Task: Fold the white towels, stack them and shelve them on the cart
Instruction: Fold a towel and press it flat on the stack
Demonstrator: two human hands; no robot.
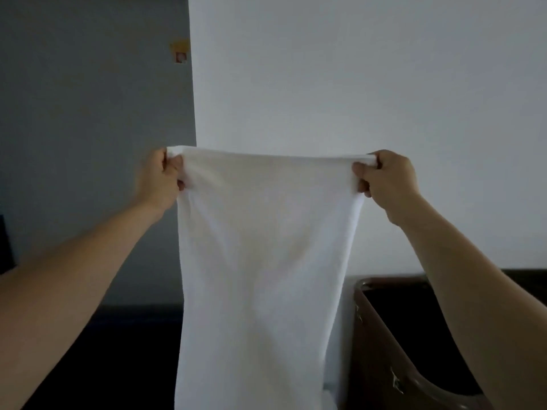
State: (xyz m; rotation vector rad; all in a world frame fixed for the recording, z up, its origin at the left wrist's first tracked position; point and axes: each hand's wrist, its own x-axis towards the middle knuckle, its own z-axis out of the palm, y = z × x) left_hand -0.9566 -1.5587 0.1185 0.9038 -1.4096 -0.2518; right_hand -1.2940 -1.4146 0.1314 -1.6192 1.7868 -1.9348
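Left hand [161, 179] and right hand [384, 180] pinch the towel [263, 261] top corners mid-frame, so it hangs flat for folding.

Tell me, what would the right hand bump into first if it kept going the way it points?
Probably the white wall behind the white towel; nothing else shows ahead of the right hand, though depth is unclear.

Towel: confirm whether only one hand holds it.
No, the left hand and right hand each grip a top corner of the towel.
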